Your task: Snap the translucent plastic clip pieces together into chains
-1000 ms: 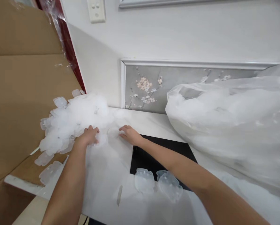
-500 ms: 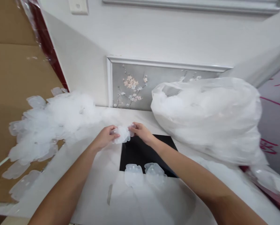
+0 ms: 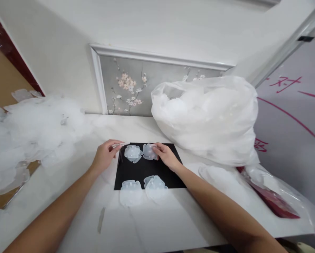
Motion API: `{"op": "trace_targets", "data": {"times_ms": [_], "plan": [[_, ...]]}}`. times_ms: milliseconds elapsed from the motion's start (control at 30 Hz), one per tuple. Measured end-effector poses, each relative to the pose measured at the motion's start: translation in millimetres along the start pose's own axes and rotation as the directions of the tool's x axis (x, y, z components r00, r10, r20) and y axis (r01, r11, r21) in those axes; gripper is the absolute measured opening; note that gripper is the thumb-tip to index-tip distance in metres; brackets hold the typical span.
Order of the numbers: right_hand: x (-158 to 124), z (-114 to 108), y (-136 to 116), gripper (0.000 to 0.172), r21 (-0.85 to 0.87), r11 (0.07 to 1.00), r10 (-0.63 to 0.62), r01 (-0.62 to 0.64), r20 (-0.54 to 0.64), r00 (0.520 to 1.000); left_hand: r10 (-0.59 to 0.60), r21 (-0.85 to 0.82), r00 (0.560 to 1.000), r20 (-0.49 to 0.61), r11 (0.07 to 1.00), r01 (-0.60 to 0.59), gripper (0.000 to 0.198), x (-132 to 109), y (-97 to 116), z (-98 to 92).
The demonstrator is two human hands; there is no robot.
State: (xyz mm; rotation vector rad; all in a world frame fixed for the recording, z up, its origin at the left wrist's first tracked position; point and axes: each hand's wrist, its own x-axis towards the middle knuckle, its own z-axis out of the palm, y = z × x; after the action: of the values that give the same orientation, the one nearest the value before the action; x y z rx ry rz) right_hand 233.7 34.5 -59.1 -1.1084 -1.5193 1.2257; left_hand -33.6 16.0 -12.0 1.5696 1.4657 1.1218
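Our left hand [image 3: 104, 155] pinches a thin piece [image 3: 124, 143], right hand [image 3: 168, 157] a clear piece [image 3: 148, 151]; we should grip edges only, lightly.

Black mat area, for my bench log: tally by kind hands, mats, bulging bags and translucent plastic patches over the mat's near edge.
Hands: 2 (left hand, right hand)
Black mat: 1
Bulging white bag: 1
Translucent plastic patches: 2
Total: 6
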Motion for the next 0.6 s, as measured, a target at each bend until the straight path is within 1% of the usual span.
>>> {"op": "trace_targets", "data": {"times_ms": [33,67,100,133,167,200,233,300,333,367,433,500,600], "plan": [[-0.3,-0.3,-0.8,0.032,0.045,0.999,0.008,-0.008,-0.001,1.000,-0.084,-0.132,0.992,0.093,0.987,0.096,0.028,-3.1,2.5,2.2],[-0.8,-0.5,-1.4,0.033,0.096,0.995,0.022,-0.022,-0.002,1.000,-0.145,-0.259,0.970,0.193,0.946,0.193,0.031,-5.9,4.4,4.9],[-1.5,-0.6,-1.9,0.035,0.149,0.988,0.042,-0.042,0.001,0.999,-0.178,-0.363,0.944,0.279,0.890,0.275,0.033,-8.4,5.9,7.7],[-2.4,-0.6,-2.2,0.036,0.199,0.978,0.064,-0.065,0.009,0.998,-0.188,-0.433,0.921,0.341,0.838,0.331,0.034,-10.3,6.9,10.3],[-3.4,-0.5,-2.5,0.037,0.241,0.966,0.084,-0.088,0.023,0.996,-0.189,-0.464,0.906,0.378,0.808,0.362,0.034,-11.7,7.5,12.6],[-4.4,-0.4,-2.8,0.038,0.276,0.955,0.101,-0.109,0.041,0.994,-0.190,-0.458,0.898,0.396,0.807,0.372,0.034,-12.6,7.6,14.3],[-5.3,-0.3,-3.2,0.039,0.301,0.945,0.114,-0.128,0.065,0.991,-0.187,-0.424,0.899,0.396,0.831,0.360,0.033,-13.0,7.4,15.3],[-6.6,-0.2,-4.3,0.040,0.333,0.929,0.128,-0.161,0.118,0.985,-0.165,-0.317,0.913,0.372,0.902,0.292,0.026,-13.0,6.2,16.0],[-7.0,-0.4,-4.9,0.041,0.341,0.924,0.132,-0.175,0.143,0.981,-0.146,-0.266,0.921,0.362,0.930,0.252,0.027,-12.8,5.5,15.7],[-7.1,-0.7,-5.5,0.042,0.346,0.920,0.135,-0.185,0.165,0.977,-0.129,-0.229,0.925,0.358,0.948,0.222,0.034,-12.6,5.1,15.3],[-6.9,-1.7,-6.3,0.043,0.355,0.914,0.135,-0.198,0.195,0.971,-0.119,-0.193,0.921,0.370,0.960,0.201,0.051,-12.6,5.5,14.4],[-6.3,-2.9,-6.6,0.042,0.368,0.906,0.136,-0.208,0.214,0.967,-0.128,-0.182,0.911,0.391,0.960,0.213,0.062,-13.0,7.6,13.9],[-6.0,-4.4,-6.4,0.041,0.372,0.902,0.139,-0.218,0.229,0.963,-0.146,-0.219,0.894,0.425,0.941,0.258,0.070,-13.5,11.2,14.4]]}}
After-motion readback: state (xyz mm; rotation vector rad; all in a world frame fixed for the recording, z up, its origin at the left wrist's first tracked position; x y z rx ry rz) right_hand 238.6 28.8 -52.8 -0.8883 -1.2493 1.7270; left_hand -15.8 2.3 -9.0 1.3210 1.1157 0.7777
